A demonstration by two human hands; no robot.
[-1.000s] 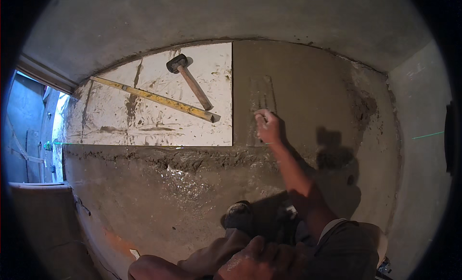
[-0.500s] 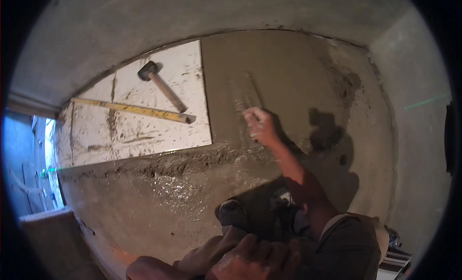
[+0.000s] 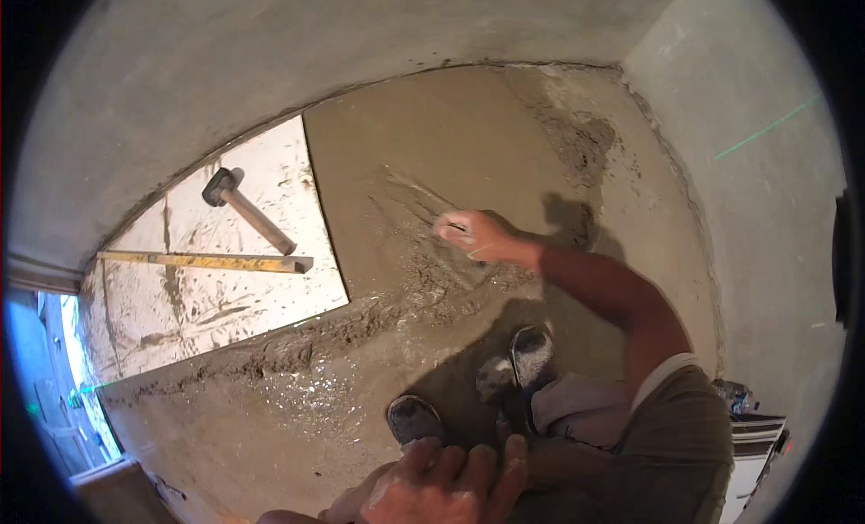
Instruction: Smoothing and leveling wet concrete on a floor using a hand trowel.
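- Right hand (image 3: 478, 237): grip closed around the trowel (image 3: 413, 202), on wet mortar (image 3: 432, 118) near the edge of the white tiles (image 3: 281, 195).
- Open mortar reaches up to the wall (image 3: 360, 28).
- Left hand (image 3: 441, 488): can't tell what its grip holds.

No words, numbers or signs are showing readably; the yellow bar (image 3: 203, 260) is perhaps bearing print, but it is looking too small and blurred to tell.

Your long plastering trowel (image 3: 416, 205), its blade smeared wet, lies on the mortar bed (image 3: 432, 118), slanting from far left to near right. The grey-brown bed is smooth farther off, lumpy along its near edge.
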